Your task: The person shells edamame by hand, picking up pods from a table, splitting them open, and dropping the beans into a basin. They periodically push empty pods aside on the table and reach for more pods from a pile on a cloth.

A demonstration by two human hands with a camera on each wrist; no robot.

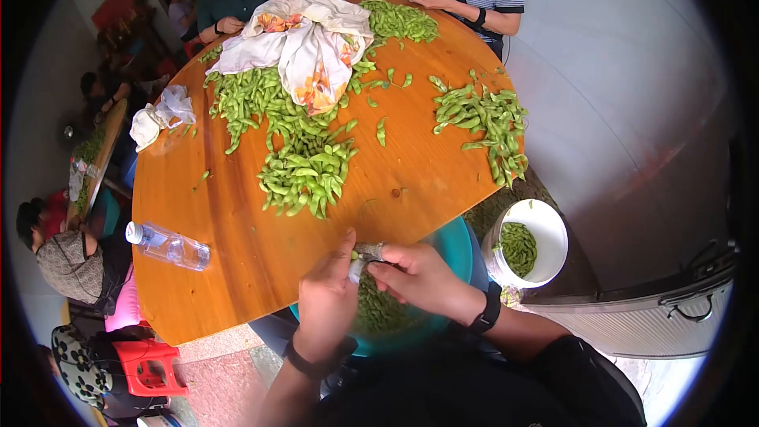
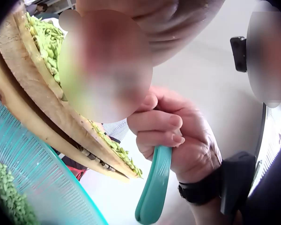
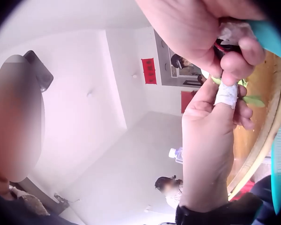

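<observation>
Left hand (image 1: pixel 326 289): thumb and fingers pinch a green pod (image 3: pixel 254 101), just beside the right hand (image 1: pixel 419 273). Right fingers curl round a teal handle (image 2: pixel 153 192) (its far end lost behind fingers and blur; cannot identify). Both hands are over the basin (image 1: pixel 458 249), presumably so it catches what drops; loose pods (image 1: pixel 308 174) lie on the table (image 1: pixel 443 182) just ahead, likely for easy picking.
</observation>
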